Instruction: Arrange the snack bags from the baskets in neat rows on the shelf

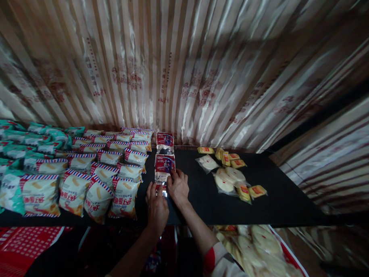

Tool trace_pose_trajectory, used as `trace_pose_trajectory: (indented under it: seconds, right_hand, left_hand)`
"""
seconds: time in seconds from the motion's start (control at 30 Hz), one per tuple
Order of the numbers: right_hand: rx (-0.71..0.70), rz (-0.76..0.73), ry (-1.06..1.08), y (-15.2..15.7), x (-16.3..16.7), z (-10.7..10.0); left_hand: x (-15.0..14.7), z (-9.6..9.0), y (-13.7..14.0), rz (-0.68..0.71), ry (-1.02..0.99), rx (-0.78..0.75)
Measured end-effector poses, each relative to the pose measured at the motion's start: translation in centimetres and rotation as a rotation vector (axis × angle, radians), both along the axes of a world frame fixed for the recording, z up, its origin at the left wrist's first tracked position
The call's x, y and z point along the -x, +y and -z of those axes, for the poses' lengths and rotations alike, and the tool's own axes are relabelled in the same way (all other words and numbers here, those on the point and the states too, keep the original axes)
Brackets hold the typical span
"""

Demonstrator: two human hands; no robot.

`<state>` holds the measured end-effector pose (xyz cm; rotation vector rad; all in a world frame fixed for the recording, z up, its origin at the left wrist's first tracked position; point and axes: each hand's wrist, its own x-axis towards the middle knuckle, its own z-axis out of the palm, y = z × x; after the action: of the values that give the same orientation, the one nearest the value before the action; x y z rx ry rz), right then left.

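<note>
A column of red-and-silver foil packets runs down the middle of the black table (200, 207). The farther packet (165, 140) lies flat near the back edge. Closer to me is a second red packet (164, 164) with a dark figure printed on it; its silver lower end is partly hidden by my fingers. My left hand (158, 208) has its fingers closed on the near left of this packet. My right hand (179, 189) grips its right edge, fingers bent over it. Whether another packet lies under my fingertips is unclear.
Rows of white puffed snack bags (124, 197) stand to the left, with green bags (11, 191) beyond. On the right lie clear-wrapped round white cakes (227, 182) and small yellow packs (257, 191). Below are a red basket (32, 242) and a box of wrapped cakes (265, 246). Striped sheeting (175, 65) hangs behind.
</note>
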<state>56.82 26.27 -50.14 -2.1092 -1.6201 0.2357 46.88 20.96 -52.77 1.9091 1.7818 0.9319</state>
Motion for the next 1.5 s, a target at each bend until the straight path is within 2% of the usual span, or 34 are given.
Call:
trace_pose_trajectory:
  seconds: [0.2, 0.37, 0.53, 0.63, 0.73, 0.87, 0.97, 1.1, 1.17, 1.23, 1.33, 1.37, 1.4, 1.47, 1.5]
  right_hand:
    - [-0.052, -0.010, -0.067, -0.1, 0.1, 0.0]
    - [-0.133, -0.212, -0.100, 1.2, 0.6, -0.5]
    - [-0.014, -0.307, -0.110, 3.4, 0.9, -1.4]
    - [0.095, -0.296, -0.135, 4.1, 1.1, -1.3]
    - [0.122, -0.266, -0.154, 4.3, 1.2, -0.8]
    - [0.066, -0.263, -0.132, 4.4, 1.2, -0.3]
    - [-0.049, -0.284, -0.068, 4.0, 1.1, -0.6]
    - [-0.294, -0.257, 0.151, 0.8, 1.6, -2.0]
    - [-0.372, -0.208, 0.279, -2.5, 2.2, -2.6]
    - [-0.391, -0.172, 0.400, -6.7, 3.1, -2.7]
    - [-0.236, -0.238, 0.562, -12.8, 5.1, -1.6]
    - [-0.150, -0.284, 0.569, -14.4, 5.9, -0.9]
    - [-0.056, -0.339, 0.564, -15.6, 6.8, -0.1]
    - [0.189, -0.424, 0.537, -17.1, 8.7, 1.9]
    - [0.297, -0.436, 0.506, -17.4, 9.6, 2.9]
  left_hand:
    - [0.0, -0.6, -0.2, 0.002, 0.048, 0.019]
    - [0.1, -0.5, -0.1, 0.008, 0.075, -0.004]
    - [0.0, 0.0, -0.2, 0.002, 0.067, -0.044]
    - [0.0, -0.1, -0.3, 0.004, 0.063, -0.055]
    - [0.1, -0.1, -0.4, 0.010, 0.053, -0.050]
    - [0.2, 0.0, -0.3, 0.033, 0.029, -0.056]
    - [0.3, -0.3, -0.2, 0.063, -0.008, -0.084]
    - [1.5, -1.2, -1.6, 0.193, -0.074, -0.178]
    - [2.7, -1.4, -3.5, 0.298, -0.117, -0.207]
    - [4.5, -0.9, -6.2, 0.395, -0.155, -0.206]
    - [7.8, 1.3, -10.6, 0.476, -0.144, -0.111]
    - [9.0, 2.3, -11.7, 0.459, -0.121, -0.039]
    - [10.2, 3.3, -12.5, 0.388, -0.100, 0.048]
    - [12.4, 5.1, -13.1, 0.127, -0.013, 0.237]
    - [13.5, 5.8, -13.0, 0.065, 0.013, 0.274]
